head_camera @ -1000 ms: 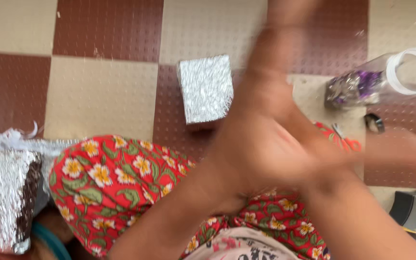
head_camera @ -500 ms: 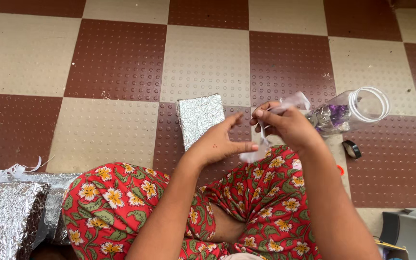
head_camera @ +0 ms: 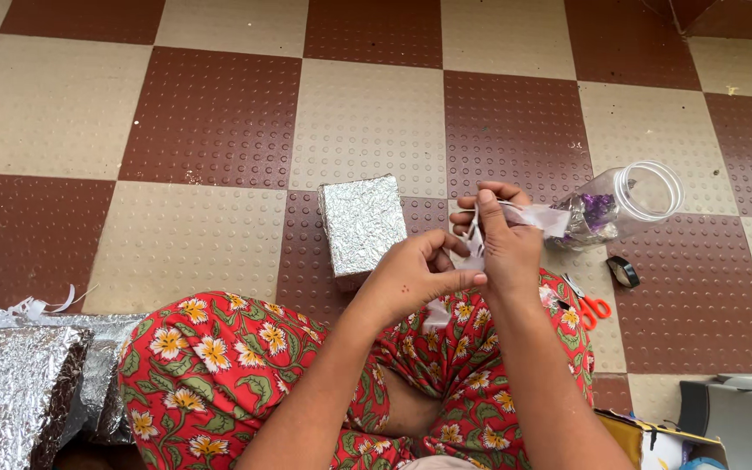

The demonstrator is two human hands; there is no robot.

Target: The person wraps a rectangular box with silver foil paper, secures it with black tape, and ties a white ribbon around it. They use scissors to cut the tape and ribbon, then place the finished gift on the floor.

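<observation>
2 hands meet above the lap: the left hand (head_camera: pixel 415 274) and the right hand (head_camera: pixel 502 239) both pinch a thin white ribbon strip (head_camera: pixel 537 215), fingers clamped on it, though how it loops is hard to tell. Just beyond on the floor (head_camera: pixel 211 113) sits a foil-wrapped box (head_camera: pixel 361 224); a clear plastic jar (head_camera: pixel 624 202) lies on its side to the right, near red-handled scissors (head_camera: pixel 592 306).

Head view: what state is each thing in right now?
Left hand: fingers pinched on the white strip.
Right hand: fingers gripping the same strip.
White strip: held up between both hands, crumpled.
Jar: on its side, lidless, shiny purple and silver bits inside.
Foil box: fully wrapped, on the floor.
Scissors: lying on the floor, partly hidden.
</observation>
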